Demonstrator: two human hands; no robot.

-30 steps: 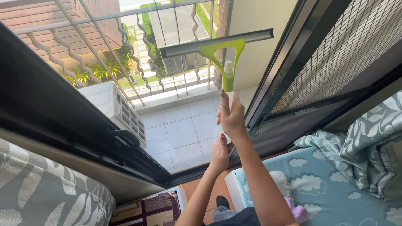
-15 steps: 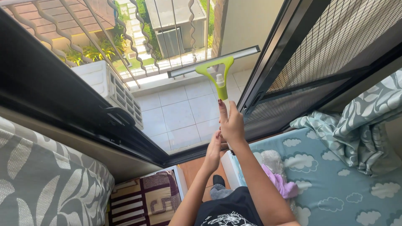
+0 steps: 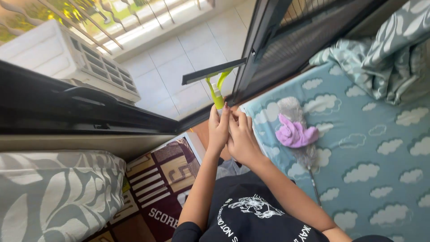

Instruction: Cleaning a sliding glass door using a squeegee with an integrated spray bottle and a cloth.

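I see both hands raised together in front of the window. My left hand (image 3: 218, 130) and right hand (image 3: 242, 136) are pressed side by side, fingers wrapped around the lower end of the squeegee (image 3: 216, 80), so both are closed on its handle. The squeegee has a lime-green forked neck and a long dark blade across the top; the blade sits tilted, its right end higher and close to the dark window frame (image 3: 264, 40). The blade appears to lie against the glass, though I cannot tell for sure whether it touches.

Through the glass, to the left, a white air conditioner unit (image 3: 67, 58) stands on a pale tiled balcony floor (image 3: 179, 62), with railing bars (image 3: 89, 27) above it. A black sill and rail (image 3: 67, 112) run across the left side, below the unit.

To the right lies a blue sheet with white clouds (image 3: 371, 152). On it, just right of my right hand, rests a grey fluffy duster (image 3: 295, 116) with a pink cloth (image 3: 293, 133) bunched on top; its thin stick runs down toward me. A grey-green leaf-patterned blanket (image 3: 394, 54) is heaped at the upper right.

At lower left is a grey cushion with white leaf shapes (image 3: 53, 197), and beside it a maroon and cream patterned mat (image 3: 156, 183) carrying large printed letters.
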